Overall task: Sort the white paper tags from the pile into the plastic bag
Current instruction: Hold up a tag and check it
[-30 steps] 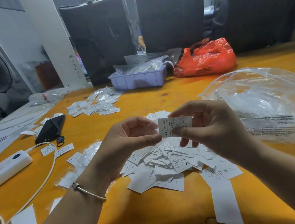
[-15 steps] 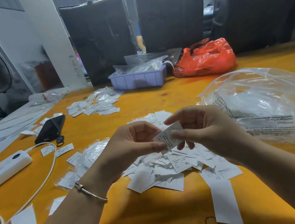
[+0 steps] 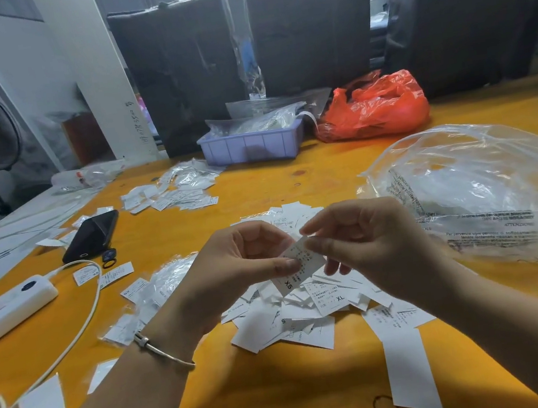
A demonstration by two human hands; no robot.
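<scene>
Both hands are up over the pile [image 3: 297, 314] of white paper tags on the orange table [image 3: 287, 391]. The left hand [image 3: 235, 270] and right hand [image 3: 366, 245] each pinch the same tag [image 3: 300, 265] between thumb and fingers, holding it tilted just above the heap. It reads "XS" at its lower end, with small print above that I can't make out. One tag in the pile says "XL", another "S". The clear plastic bag [image 3: 487, 194] lies to the right, near the pile, printed with "ATTENZIONE" and more tiny warning text. A phone [image 3: 92, 235] lies on the left.
</scene>
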